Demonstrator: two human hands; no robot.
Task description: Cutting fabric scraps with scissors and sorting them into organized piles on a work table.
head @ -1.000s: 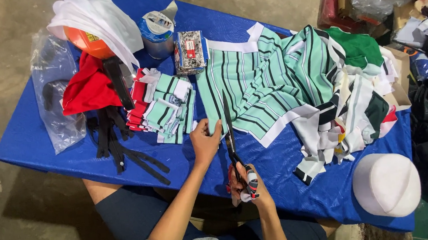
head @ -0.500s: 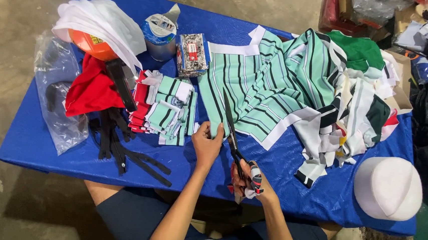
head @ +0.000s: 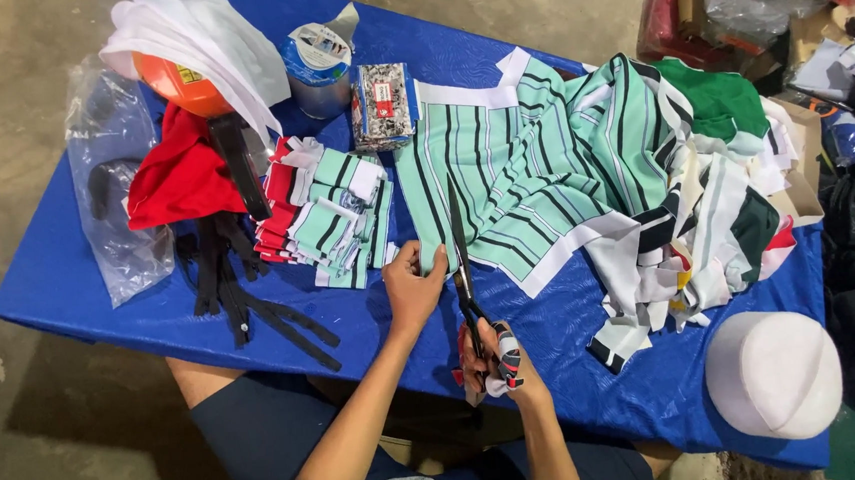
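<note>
While the left hand [head: 409, 289] pinches the near edge of the mint-striped fabric [head: 504, 189] flat on the blue table [head: 101, 303], the right hand [head: 496, 360] is closed around the handles of the scissors [head: 463, 268], blades lying along a stripe. A cut looks underway; continuing it calls for keeping the cloth taut. A stack of cut pieces [head: 326, 222], black straps [head: 241, 298] and a white cap [head: 773, 374] lie around, over a concrete floor [head: 6, 99].
</note>
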